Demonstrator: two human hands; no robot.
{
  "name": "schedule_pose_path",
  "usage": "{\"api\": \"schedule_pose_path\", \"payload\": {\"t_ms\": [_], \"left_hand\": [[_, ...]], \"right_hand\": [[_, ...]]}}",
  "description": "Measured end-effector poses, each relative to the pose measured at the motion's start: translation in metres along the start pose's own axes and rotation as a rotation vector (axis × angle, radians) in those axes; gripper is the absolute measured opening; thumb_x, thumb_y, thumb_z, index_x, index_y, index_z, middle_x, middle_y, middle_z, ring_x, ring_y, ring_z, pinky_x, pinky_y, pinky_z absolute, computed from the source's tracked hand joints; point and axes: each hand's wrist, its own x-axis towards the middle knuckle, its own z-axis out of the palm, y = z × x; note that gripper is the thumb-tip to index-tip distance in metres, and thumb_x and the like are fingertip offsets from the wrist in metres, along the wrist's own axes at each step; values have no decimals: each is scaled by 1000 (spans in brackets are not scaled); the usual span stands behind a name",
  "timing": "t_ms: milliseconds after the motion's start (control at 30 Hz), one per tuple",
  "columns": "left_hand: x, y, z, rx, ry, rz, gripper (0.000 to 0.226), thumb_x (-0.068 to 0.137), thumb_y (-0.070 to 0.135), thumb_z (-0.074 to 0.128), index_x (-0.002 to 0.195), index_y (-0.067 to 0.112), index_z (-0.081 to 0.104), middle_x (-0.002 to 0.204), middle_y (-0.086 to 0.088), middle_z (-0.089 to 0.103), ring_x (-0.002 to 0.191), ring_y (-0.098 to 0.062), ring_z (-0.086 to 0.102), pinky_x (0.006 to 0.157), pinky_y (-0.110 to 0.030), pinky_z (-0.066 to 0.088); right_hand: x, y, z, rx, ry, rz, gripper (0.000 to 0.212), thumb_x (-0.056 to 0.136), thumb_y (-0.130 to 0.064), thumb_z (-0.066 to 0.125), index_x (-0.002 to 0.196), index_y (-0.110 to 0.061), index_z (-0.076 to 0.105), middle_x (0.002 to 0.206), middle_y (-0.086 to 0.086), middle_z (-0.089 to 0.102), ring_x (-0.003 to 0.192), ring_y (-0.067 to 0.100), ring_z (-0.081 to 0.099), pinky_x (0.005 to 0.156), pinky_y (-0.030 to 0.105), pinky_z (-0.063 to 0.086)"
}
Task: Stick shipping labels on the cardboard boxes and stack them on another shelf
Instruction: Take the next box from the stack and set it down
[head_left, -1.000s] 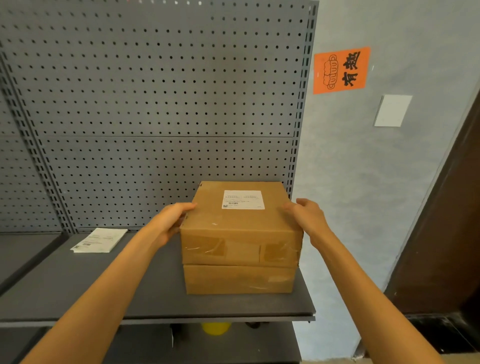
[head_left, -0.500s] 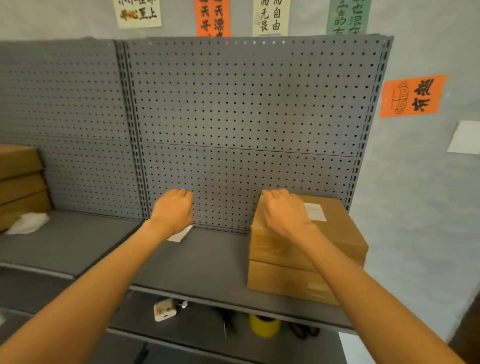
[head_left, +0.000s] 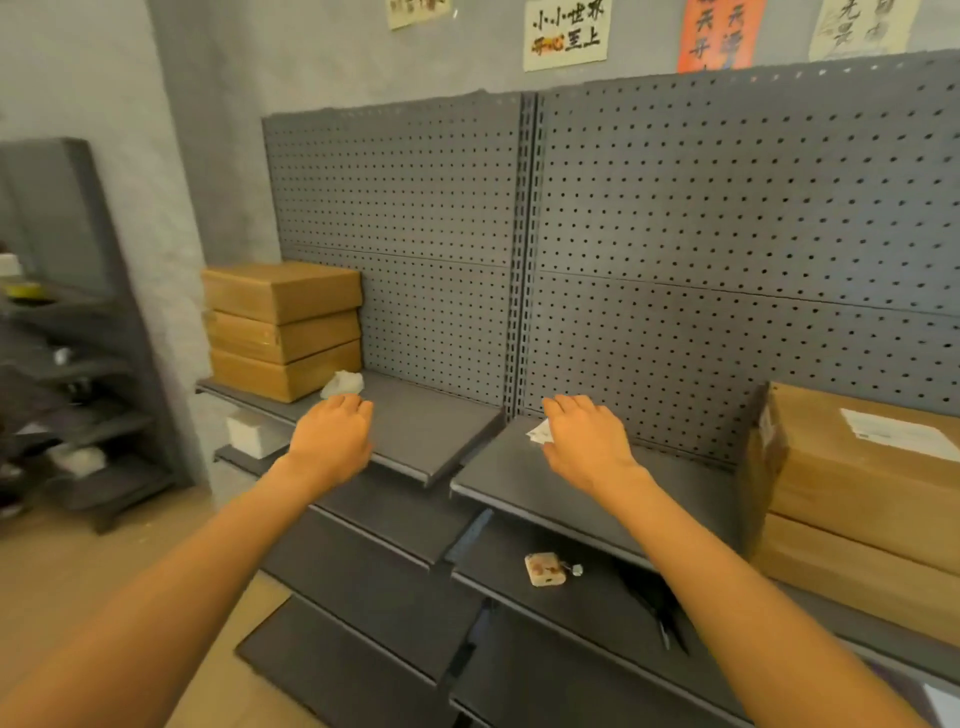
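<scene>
Three plain cardboard boxes (head_left: 283, 330) are stacked at the far left of the left grey shelf (head_left: 431, 441). Two more boxes (head_left: 852, 483) are stacked at the right edge on the right shelf (head_left: 519, 483); the top one carries a white shipping label (head_left: 898, 434). My left hand (head_left: 332, 439) hovers over the left shelf, fingers loosely curled, holding nothing. My right hand (head_left: 584, 441) hovers over the right shelf, also holding nothing. White label sheets (head_left: 537, 431) peek out from behind my right hand's fingers.
A crumpled white scrap (head_left: 343, 383) lies beside the left stack. Lower shelves hold a small patterned case (head_left: 544, 569), black scissors (head_left: 657, 605) and a white block (head_left: 252, 434). Grey pegboard backs both shelves. A dark rack (head_left: 78, 364) stands at the far left.
My view has swung left from the labelled stack. Both hands let go of the top box and moved left with the view; the left stack of boxes is now in sight.
</scene>
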Motion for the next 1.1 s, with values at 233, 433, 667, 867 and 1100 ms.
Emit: {"api": "schedule_pose_path", "payload": {"t_ms": [233,433,667,867,1100], "left_hand": [[-42,-85,0,7,22,-131,37,91,31,52,120,8,51,122,-11,56,115,-29,51,91,-37,43],[-53,-132,17,-5,-6,-211,36,92,26,47,123,8,50,121,-10,57,112,-28,53,88,-36,44],[-27,-201,48,63,-20,-265,38,93,29,47,126,11,48,126,-8,56,114,-26,52,94,-34,43],[32,-270,55,80,4,-293,36,93,27,46,125,9,50,123,-9,56,112,-26,53,92,-35,43],[71,-335,83,51,12,-340,39,94,30,46,128,9,48,125,-8,56,115,-26,52,91,-35,44]], "right_hand": [[35,-95,-12,51,40,-137,54,96,-31,50,142,-9,35,141,9,45,130,28,40,102,38,39],[71,-149,-5,85,34,-213,53,95,-31,51,141,-9,36,140,9,46,129,28,41,100,38,42],[143,-208,20,108,33,-272,56,95,-33,51,143,-10,33,141,7,45,129,26,41,98,36,40],[234,-248,19,156,93,-283,49,95,-28,49,139,-11,38,137,6,48,125,26,44,94,37,43],[311,-298,20,130,110,-318,45,94,-30,50,134,-11,43,133,7,51,122,26,47,91,36,44]]}}
